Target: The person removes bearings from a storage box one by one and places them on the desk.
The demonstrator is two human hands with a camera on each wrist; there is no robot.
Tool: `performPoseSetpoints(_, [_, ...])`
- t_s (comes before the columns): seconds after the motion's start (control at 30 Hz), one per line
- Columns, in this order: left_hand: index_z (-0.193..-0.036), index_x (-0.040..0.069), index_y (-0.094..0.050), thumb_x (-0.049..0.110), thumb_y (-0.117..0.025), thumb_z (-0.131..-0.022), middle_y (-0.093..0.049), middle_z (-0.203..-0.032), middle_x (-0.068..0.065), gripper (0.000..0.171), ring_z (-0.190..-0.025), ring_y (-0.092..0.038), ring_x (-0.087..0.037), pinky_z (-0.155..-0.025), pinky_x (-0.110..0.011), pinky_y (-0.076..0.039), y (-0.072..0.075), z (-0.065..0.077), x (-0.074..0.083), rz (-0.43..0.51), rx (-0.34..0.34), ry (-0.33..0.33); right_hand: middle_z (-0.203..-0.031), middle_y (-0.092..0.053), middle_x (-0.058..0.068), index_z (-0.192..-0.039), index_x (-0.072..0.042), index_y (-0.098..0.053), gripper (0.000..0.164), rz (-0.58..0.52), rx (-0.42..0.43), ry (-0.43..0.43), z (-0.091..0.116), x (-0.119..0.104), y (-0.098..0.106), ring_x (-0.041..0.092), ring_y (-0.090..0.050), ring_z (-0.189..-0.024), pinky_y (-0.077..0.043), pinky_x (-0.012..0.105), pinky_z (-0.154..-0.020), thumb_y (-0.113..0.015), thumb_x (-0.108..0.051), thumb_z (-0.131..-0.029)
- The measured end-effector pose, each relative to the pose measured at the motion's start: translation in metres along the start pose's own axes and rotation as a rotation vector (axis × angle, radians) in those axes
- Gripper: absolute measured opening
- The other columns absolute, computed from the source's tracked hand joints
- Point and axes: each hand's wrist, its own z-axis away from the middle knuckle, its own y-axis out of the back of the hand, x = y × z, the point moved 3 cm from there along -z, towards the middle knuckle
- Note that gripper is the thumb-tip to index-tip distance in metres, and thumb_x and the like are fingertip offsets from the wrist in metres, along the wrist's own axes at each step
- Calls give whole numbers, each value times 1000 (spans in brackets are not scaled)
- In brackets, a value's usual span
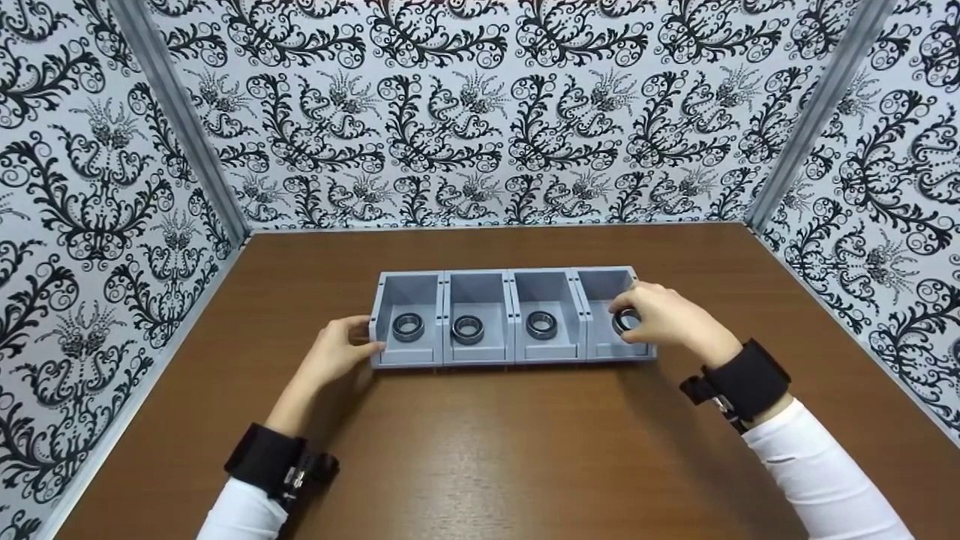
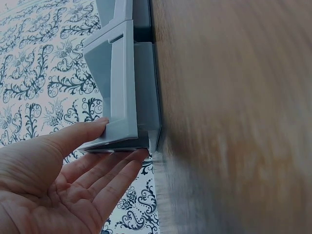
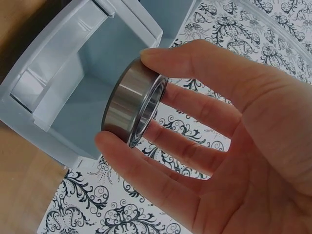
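Note:
Between the thumb and fingers of my right hand point(image 1: 667, 319) is a steel ball bearing point(image 3: 131, 102), pinched by its outer ring over the rightmost bin point(image 3: 73, 92). My left hand point(image 1: 339, 350) grips the left end of the grey bin row point(image 1: 480, 355), thumb on the front lip and fingers along the outer side wall point(image 2: 117, 145). Each of the other three bins holds one bearing lying flat: one in the leftmost bin point(image 1: 408, 327), one in the second bin point(image 1: 467, 330), and one in the third point(image 1: 541, 325).
The joined bins stand on a brown wooden table point(image 1: 465, 442). Behind and at both sides rise walls point(image 1: 480, 112) with a black-and-white scroll pattern, joined by grey corner posts point(image 1: 184, 120). Each wrist wears a black strap point(image 1: 746, 379).

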Motion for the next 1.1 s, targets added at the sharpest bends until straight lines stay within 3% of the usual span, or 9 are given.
performPoseSetpoints(0.5, [-138,-16,-56,6,-76,-94,-65,-131,-34,53,-119,-67,-45,-99,-51,-56,0,0,-1,10,-7,3,-95,-67,7,-99,-5,-76,23,7,2,41,13,-7,-2,28,-60,-88,-51,50,-75,-78,-4,-77])
performPoseSetpoints(1.1, [-137,-16,-57,3,-75,-95,-66,-130,-33,50,-119,-67,-46,-97,-50,-57,0,1,2,15,-12,-3,-95,-65,6,-100,-6,-77,25,-6,12,57,33,-15,-7,30,-64,-87,-53,49,-75,-80,-6,-76])
